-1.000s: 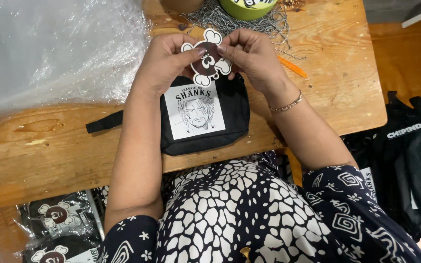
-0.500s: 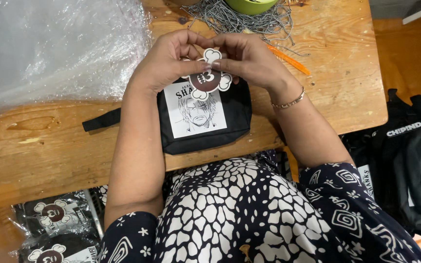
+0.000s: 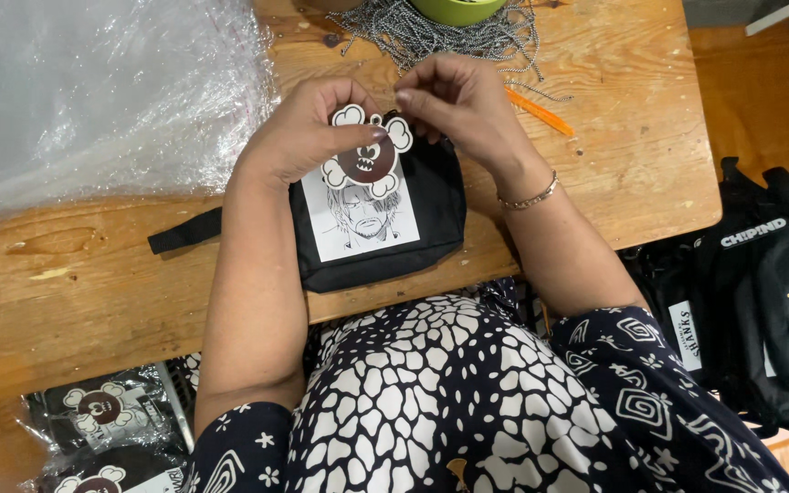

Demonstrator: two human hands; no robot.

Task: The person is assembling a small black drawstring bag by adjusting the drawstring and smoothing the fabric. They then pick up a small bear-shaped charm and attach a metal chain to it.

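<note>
**Operator:** Head view first: my left hand pinches a flat skull-shaped charm, brown in the middle with white lobes round it. The thumb and forefinger are closed on its left edge. It hangs just above the top edge of a small black pouch, which lies at the near edge of the worktop, about the middle.

**Second:** And your right?

**Operator:** My right hand has its fingers closed at the charm's upper right lobe, at the top of the pouch. Whether they hold a chain or a zip pull I cannot tell; the hand hides it.

**Second:** How does it handle?

**Operator:** I judge the charm light, thin and fairly stiff, likely smooth, so it could slip; the lobes at the rim give the best purchase. The pouch looks soft and will give under pressure.

**Second:** Anything close by?

**Operator:** A heap of ball chains at the far edge, an orange pen to the right, clear plastic bags at the far left corner.
</note>
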